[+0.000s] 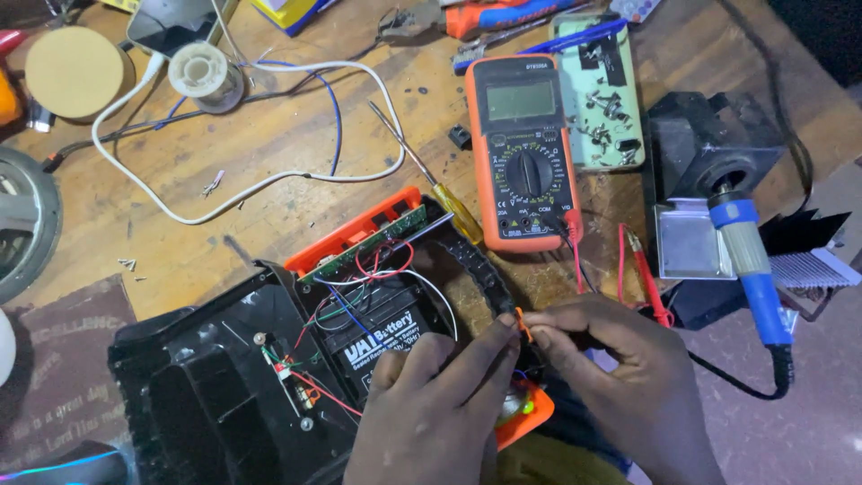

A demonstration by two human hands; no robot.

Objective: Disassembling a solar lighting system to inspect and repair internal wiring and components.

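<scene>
1. Both of our hands meet low in the view: our left hand (431,404) and our right hand (620,359) pinch a small orange piece (523,323) between pressed-together fingertips, just above the open black housing (215,395).
2. Our left thumb and forefinger close on the near end of the orange piece; our right thumb and forefinger close on its far end. We cannot tell what the piece is, as the fingers hide most of it.
3. Under the hands lies a black battery (382,346) seated in the housing, with red, white and blue wires (359,278) looping over it.
4. A green circuit board (368,242) stands along the housing's orange edge, beyond the battery.
5. Just beyond the hands rests an orange multimeter (525,153), face up, its red probe (648,278) lying to the right of it near our right hand.
6. A yellow-handled screwdriver (431,180) lies slanted between the multimeter and the housing.
7. A blue-handled soldering iron (750,260) sits in its black stand (709,148) at the right.
8. A pale green tray of screws (602,99) lies behind the multimeter; a white cable (269,180) curls across the wooden table (180,224) at the left.
</scene>
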